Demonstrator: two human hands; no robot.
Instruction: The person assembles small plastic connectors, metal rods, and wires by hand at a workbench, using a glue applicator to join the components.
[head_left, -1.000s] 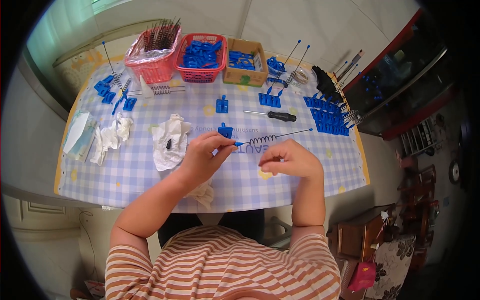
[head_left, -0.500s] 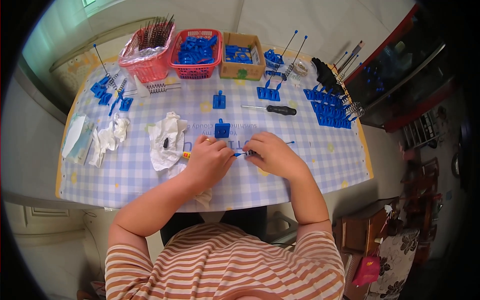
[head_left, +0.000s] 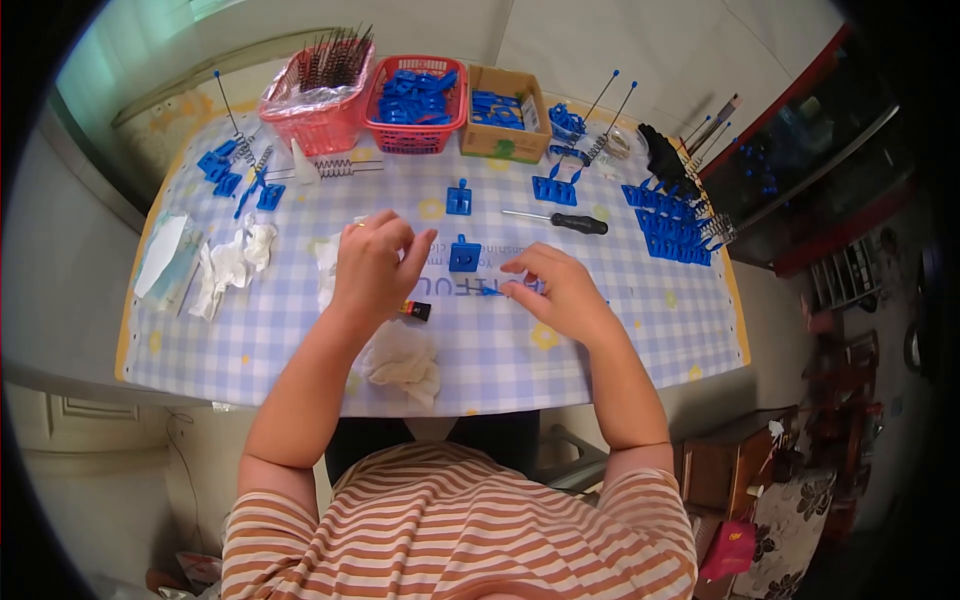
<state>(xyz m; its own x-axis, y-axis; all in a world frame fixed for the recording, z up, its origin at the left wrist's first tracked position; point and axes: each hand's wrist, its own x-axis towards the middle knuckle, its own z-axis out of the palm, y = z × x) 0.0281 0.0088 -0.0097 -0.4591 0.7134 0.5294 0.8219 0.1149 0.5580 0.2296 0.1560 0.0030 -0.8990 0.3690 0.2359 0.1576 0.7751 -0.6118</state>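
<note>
Left hand [head_left: 378, 262] is now hanging away from the blue-tipped piece [head_left: 489, 291], can't tell its grip; right hand [head_left: 552, 292] is still holding it.

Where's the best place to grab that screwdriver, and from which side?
Grip the black handle across its thick middle, probably best from the near right, from above. The screwdriver lies flat, with its handle to the right and thin metal shaft pointing left. The right hand is on the near side, while blue clips sit just beyond.
</note>
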